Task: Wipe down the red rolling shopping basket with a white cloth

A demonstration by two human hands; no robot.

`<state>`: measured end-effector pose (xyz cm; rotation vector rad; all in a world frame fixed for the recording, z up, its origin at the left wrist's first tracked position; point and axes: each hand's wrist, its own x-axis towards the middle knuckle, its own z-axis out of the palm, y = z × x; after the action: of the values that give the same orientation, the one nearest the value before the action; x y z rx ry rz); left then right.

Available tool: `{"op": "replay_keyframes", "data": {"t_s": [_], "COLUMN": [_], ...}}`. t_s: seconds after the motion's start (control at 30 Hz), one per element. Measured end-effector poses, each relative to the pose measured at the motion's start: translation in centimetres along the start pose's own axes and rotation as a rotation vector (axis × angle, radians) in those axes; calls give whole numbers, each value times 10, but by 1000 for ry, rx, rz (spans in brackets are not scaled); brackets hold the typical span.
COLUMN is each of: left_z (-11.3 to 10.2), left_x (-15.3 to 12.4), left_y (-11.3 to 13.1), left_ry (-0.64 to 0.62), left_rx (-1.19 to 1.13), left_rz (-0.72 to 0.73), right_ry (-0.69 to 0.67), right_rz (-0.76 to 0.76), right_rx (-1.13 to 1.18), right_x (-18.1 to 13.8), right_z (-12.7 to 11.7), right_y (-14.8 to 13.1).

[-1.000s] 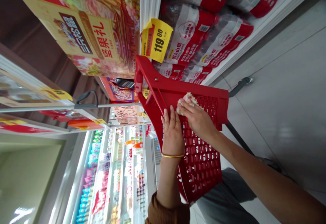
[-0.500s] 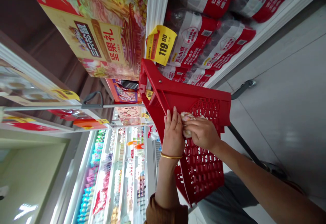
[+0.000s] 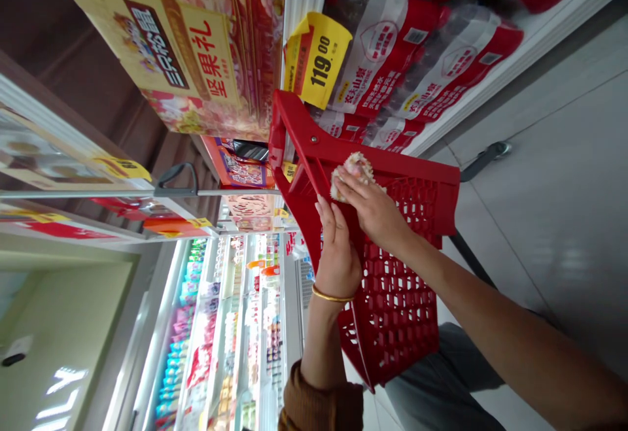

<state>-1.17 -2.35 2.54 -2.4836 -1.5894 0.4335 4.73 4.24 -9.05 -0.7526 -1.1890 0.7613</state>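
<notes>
The view is turned sideways, with the floor to the right. A red plastic shopping cart with perforated walls fills the middle. My right hand presses a crumpled cream-and-pink cloth against the cart's solid red panel, its fingers lying over the cloth. My left hand, with a gold bangle at the wrist, rests on the cart's edge just beside the cloth. Its visible fingers are stretched out and the thumb is hidden. A brown sleeve covers that forearm lower down.
Packs of red-labelled water bottles sit on a shelf beside the cart, behind a yellow price tag. A large nut gift box stands above them. Lit shelves of goods line the background. Grey tiles form the floor.
My right hand and the cloth have moved up the picture along the cart's panel, showing more of the cloth. My left hand stays at the cart's edge. The view has shifted slightly.
</notes>
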Motion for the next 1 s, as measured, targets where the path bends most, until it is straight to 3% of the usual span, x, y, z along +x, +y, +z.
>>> {"op": "replay_keyframes", "data": {"t_s": [0.27,0.57,0.73,1.0], "left_z": [4,10,17,27], "left_x": [-8,-53,-71,-75], "left_y": [-1,0,-1,-6], "left_ry": [-15,-85,-69,-10], "left_rx": [-10,-144,-172,-206], "left_rz": [64,84,84,135], "right_ry": [-81,-118,-104,-76], "right_rz": [6,27,47,68], "right_rx": [-108,-117,-116,-85], "right_x": [-29,-67,-80,-104], "right_z": [-11,-6,-3,1], "right_y": [-16,-29,-36,-44]}}
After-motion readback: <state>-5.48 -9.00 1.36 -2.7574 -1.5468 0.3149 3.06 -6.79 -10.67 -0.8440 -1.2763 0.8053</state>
